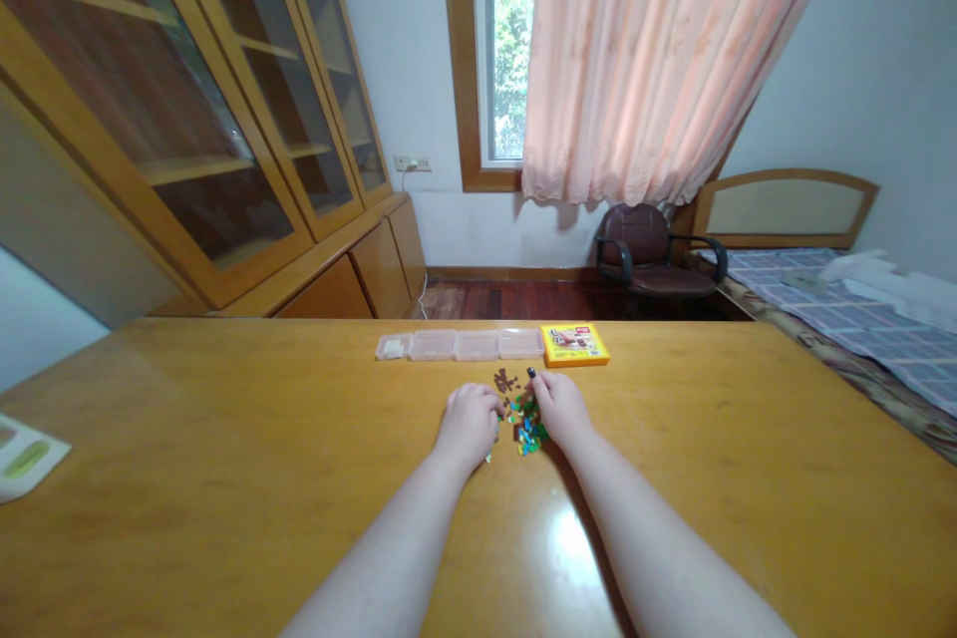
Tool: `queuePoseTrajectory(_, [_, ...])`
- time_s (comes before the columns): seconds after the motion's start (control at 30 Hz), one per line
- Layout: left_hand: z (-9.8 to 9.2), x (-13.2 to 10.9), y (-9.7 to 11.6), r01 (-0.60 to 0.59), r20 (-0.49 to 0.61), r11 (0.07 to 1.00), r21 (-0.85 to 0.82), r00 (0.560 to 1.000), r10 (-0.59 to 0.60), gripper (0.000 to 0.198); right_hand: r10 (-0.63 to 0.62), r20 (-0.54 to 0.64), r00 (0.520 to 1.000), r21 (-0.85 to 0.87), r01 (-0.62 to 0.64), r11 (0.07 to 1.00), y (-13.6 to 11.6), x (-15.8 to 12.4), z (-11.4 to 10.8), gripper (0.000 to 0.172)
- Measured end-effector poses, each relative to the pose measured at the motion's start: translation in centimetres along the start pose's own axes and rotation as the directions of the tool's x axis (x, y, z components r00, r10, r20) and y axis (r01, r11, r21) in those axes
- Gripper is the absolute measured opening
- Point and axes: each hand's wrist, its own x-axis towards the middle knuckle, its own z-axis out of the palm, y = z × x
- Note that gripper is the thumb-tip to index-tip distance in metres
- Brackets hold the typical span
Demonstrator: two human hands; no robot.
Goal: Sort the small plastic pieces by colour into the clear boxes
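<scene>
Small loose building bricks lie in a pile on the table, with a brown cluster (505, 380) at the back and a blue, green and yellow cluster (529, 436) nearer me. My right hand (562, 409) pinches a small black brick (531, 372) between thumb and fingers at the pile's right side. On the left edge of the pile, my left hand (470, 426) rests with its fingers curled in over the bricks. Whatever those fingers hold, if anything, is hidden. A few bricks show beside its fingertips.
Behind the pile stands a row of clear plastic trays (476, 346), with a yellow box (575, 345) at its right end. A white and green object (30, 457) sits at the table's left edge. Beyond the wooden table (224, 478) are a chair (650, 254) and a bed (844, 299).
</scene>
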Motion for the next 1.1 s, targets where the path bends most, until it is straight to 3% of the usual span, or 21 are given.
queuePoseTrajectory(0.13, [0.27, -0.03, -0.04, -0.068, -0.017, 0.997, -0.022, 0.998, 0.068, 0.036, -0.022, -0.022, 0.999, 0.04, 0.023, 0.999, -0.13, -0.06, 0.05, 0.041])
queuePoseTrajectory(0.27, [0.58, -0.08, -0.02, -0.108, 0.007, 0.994, -0.028, 0.994, 0.108, 0.032, -0.043, -0.012, 0.999, 0.054, 0.043, 0.998, -0.21, -0.19, 0.16, 0.038])
queuePoseTrajectory(0.6, [0.17, 0.03, 0.06, -0.032, 0.013, 0.999, 0.001, 0.999, 0.032, 0.032, -0.086, 0.09, 0.992, 0.075, 0.079, 0.994, -0.63, -0.31, 0.02, 0.041])
queuePoseTrajectory(1.1, [0.04, -0.08, 0.27, 0.035, 0.03, 0.999, 0.02, 0.999, -0.036, 0.037, -0.096, 0.091, 0.991, 0.034, 0.093, 0.995, -0.85, -0.44, -0.04, 0.035])
